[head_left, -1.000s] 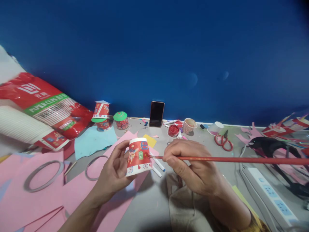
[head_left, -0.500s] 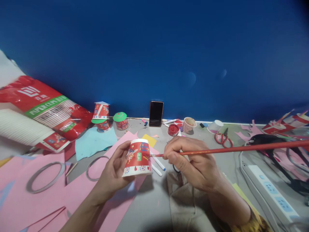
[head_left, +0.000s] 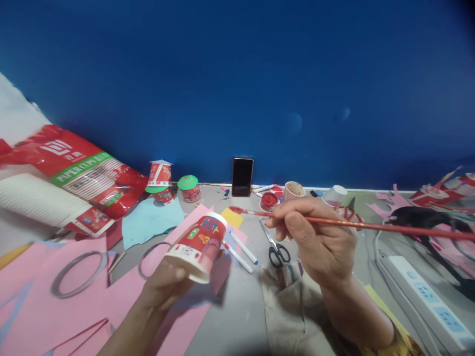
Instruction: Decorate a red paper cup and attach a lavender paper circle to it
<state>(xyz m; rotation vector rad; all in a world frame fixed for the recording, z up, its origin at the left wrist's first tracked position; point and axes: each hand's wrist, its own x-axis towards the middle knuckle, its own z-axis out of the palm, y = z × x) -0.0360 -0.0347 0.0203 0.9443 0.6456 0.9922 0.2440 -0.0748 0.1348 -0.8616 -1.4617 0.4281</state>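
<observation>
A red patterned paper cup [head_left: 200,240] is gripped in my left hand [head_left: 168,279], tilted with its rim low and toward the right. My right hand [head_left: 321,237] pinches a long red-handled paintbrush [head_left: 356,225]. Its red-coated bristles point left, above and to the right of the cup and apart from it. A small tub of red paint [head_left: 269,200] stands behind the bristles. Below the brush lie two white markers [head_left: 237,257] and black-handled scissors [head_left: 276,249].
At left are a bag of paper cups [head_left: 96,170], pink paper [head_left: 29,316] and a grey tape ring [head_left: 59,291]. Decorated cups [head_left: 159,175] and a phone [head_left: 242,177] stand by the blue wall. A power strip [head_left: 426,294] lies at right.
The brush has come away from the cup and moved up with my right hand. My left hand has tipped the cup over sideways, lowering its rim.
</observation>
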